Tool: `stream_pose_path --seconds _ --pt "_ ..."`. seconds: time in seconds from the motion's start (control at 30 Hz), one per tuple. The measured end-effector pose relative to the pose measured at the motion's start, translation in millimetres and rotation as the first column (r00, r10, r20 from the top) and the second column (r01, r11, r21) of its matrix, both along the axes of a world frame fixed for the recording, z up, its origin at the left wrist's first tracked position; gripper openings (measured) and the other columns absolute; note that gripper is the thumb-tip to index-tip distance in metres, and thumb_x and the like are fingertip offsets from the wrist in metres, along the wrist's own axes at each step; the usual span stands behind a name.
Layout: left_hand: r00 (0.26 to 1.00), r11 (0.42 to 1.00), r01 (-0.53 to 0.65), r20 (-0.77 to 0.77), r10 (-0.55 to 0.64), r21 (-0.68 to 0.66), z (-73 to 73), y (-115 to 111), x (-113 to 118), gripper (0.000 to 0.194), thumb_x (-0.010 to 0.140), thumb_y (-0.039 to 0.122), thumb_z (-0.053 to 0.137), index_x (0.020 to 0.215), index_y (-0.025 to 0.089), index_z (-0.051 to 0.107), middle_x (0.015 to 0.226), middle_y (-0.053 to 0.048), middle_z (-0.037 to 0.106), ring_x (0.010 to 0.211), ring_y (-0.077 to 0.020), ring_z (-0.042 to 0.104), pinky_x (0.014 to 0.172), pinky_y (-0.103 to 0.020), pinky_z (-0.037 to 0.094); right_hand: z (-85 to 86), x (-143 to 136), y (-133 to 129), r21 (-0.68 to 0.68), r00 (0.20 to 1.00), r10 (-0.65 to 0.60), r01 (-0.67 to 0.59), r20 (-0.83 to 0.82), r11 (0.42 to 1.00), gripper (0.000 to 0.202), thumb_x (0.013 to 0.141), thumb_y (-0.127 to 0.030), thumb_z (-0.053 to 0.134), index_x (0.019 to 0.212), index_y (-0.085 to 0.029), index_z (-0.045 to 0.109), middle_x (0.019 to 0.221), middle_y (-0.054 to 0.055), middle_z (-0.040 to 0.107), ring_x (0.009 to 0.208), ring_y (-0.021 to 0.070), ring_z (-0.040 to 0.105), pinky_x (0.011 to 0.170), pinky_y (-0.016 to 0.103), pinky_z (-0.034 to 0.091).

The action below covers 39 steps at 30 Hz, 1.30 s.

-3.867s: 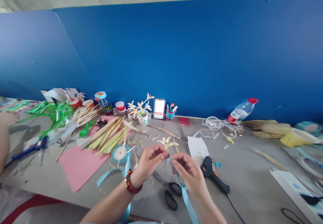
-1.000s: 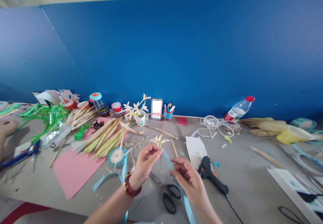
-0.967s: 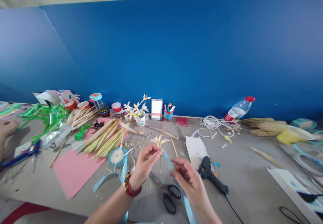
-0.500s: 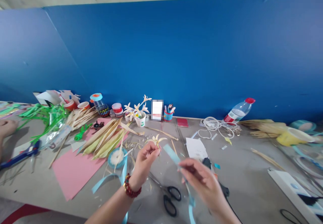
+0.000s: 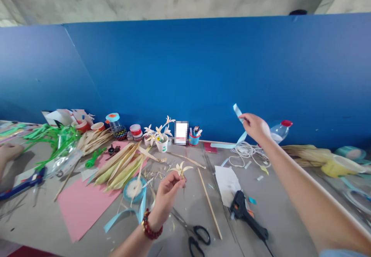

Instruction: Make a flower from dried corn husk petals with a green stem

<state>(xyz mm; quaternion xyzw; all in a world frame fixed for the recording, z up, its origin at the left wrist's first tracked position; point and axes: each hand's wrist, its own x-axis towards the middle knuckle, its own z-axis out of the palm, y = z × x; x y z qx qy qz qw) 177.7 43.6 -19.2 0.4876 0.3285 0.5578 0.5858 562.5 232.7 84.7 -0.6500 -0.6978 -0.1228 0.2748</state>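
Note:
My left hand (image 5: 171, 189) pinches a pale husk flower (image 5: 181, 168) by its base, petals spread upward, above the middle of the table. Stretched far to the right and raised, my right hand (image 5: 255, 125) is closed on a light blue ribbon (image 5: 241, 138); one end sticks up past the fingers and the rest hangs down to the left. Below my left hand lie black-handled scissors (image 5: 194, 232). A thin wooden stick (image 5: 209, 203) rests to their right. On the left, a ribbon roll (image 5: 131, 189) lies with a loose blue length trailing from it.
A black glue gun (image 5: 249, 214) lies by white paper (image 5: 226, 177). Corn husks (image 5: 118, 168) and pink paper (image 5: 87, 206) spread leftward. At the back stand a cup of husk flowers (image 5: 162, 145), a pen holder (image 5: 194, 138) and a bottle (image 5: 281, 130). Another person's hand (image 5: 10, 152) shows at far left.
My right hand has moved up and far to the right with the ribbon, away from my left hand. The glue gun and stick are now uncovered. My left hand still holds the flower.

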Motion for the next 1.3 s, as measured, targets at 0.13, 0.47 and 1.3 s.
stream_pose_path --seconds 0.13,0.47,1.3 --pt "0.999 1.000 -0.026 -0.046 0.026 0.003 1.1 0.1 -1.9 0.015 0.087 0.028 0.064 0.078 0.017 0.060 0.079 -0.002 0.056 0.073 -0.0139 0.048 0.071 -0.025 0.040 -39.1 12.8 1.8 -0.187 0.975 0.025 0.018 0.223 0.982 0.032 0.080 -0.006 0.051 0.097 -0.018 0.074 0.103 0.013 0.074 0.097 0.0265 0.062 0.081 0.034 0.047" --pt "0.995 1.000 0.004 -0.098 -0.005 -0.013 9.5 -3.8 2.7 0.017 0.087 0.030 0.063 0.077 0.017 0.060 0.080 -0.003 0.059 0.075 -0.0147 0.050 0.071 -0.026 0.040 -67.1 18.4 -10.7 -0.325 0.886 -0.058 0.229 0.460 0.918 0.029 0.087 -0.010 0.049 0.088 -0.015 0.077 0.110 0.020 0.062 0.101 0.0312 0.058 0.075 0.037 0.047" --pt "0.989 0.999 0.036 -0.140 -0.041 -0.039 0.8 -3.8 6.1 0.019 0.085 0.033 0.065 0.076 0.017 0.060 0.078 -0.004 0.061 0.075 -0.0158 0.053 0.071 -0.026 0.042 -156.1 -66.2 6.0 -0.451 0.880 0.368 -0.209 0.300 0.868 0.030 0.096 -0.031 0.060 0.123 -0.018 0.059 0.125 0.009 0.061 0.103 0.0233 0.064 0.087 0.044 0.056"
